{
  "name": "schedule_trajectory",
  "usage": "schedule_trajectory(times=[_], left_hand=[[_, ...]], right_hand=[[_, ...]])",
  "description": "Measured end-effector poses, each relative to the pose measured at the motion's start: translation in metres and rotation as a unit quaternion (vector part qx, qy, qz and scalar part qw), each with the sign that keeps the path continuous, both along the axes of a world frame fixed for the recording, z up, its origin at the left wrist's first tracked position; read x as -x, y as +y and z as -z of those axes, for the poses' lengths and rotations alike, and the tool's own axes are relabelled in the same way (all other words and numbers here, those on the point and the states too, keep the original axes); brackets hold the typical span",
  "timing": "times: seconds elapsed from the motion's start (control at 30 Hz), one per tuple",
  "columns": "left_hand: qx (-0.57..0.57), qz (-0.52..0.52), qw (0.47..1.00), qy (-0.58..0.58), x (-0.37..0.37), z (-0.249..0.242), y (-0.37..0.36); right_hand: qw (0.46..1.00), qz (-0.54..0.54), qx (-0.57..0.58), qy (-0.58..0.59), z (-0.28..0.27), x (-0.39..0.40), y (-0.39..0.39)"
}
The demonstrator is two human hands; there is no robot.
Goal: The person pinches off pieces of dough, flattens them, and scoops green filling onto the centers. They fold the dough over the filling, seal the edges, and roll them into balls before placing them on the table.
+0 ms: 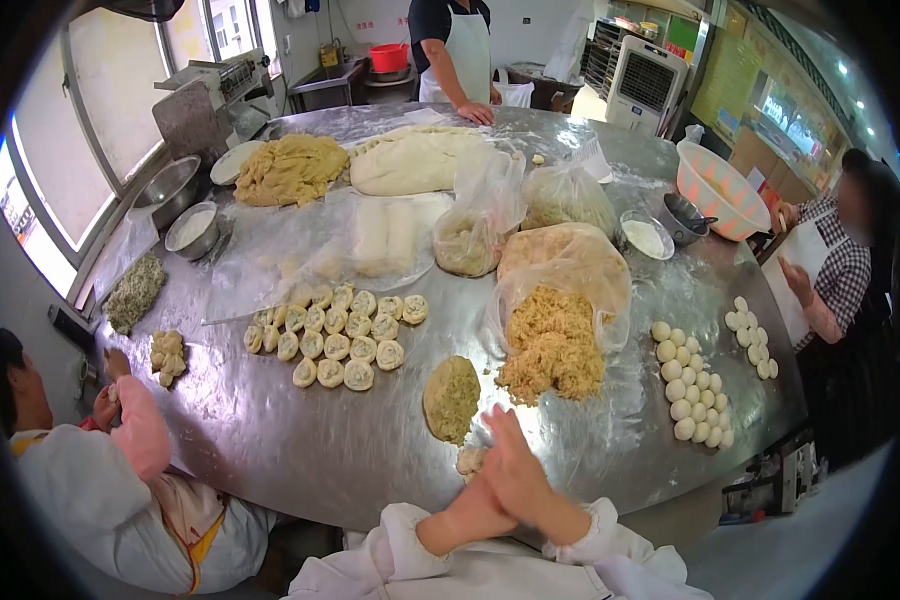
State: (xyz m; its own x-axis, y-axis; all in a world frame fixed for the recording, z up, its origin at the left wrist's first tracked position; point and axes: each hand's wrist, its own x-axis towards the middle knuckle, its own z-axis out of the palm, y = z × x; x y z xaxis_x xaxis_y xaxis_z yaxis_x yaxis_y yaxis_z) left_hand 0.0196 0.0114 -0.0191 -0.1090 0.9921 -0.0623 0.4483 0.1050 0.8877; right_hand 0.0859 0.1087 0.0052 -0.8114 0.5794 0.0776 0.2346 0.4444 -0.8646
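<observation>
lump [451,399]: on counter [310,455] | person's left hand [476,508] and right hand [520,474]: palm to palm, lump's near side | grip: cannot tell whether it encloses anything | dough bit [469,459]: by lump's near end | filling [555,335]: right of lump | rolls [336,347]: left of lump

The metal table [270,440] gleamed, glossy (though streaked in places); the near greenish lump [451,400] looked rough, the far plastic bag [492,188] crinkled and shiny, the dough balls [684,428] at right smooth.

Bright windows [115,95], glare on table [260,435], dark bowed edges
</observation>
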Motion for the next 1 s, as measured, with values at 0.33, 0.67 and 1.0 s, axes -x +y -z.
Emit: schedule_trajectory(times=[0.33,0.67,1.0], left_hand=[[0.018,-0.127,0.991,-0.023,0.033,0.000,0.000],[0.065,-0.073,0.994,-0.059,0.033,0.012,-0.025],[0.068,-0.239,0.811,-0.530,0.039,-0.029,-0.060]], right_hand=[[0.996,-0.018,-0.080,0.016,-0.017,-0.008,-0.010],[0.998,-0.042,-0.035,-0.014,-0.010,-0.020,-0.015],[0.987,0.038,-0.142,0.071,0.017,-0.009,-0.018]])
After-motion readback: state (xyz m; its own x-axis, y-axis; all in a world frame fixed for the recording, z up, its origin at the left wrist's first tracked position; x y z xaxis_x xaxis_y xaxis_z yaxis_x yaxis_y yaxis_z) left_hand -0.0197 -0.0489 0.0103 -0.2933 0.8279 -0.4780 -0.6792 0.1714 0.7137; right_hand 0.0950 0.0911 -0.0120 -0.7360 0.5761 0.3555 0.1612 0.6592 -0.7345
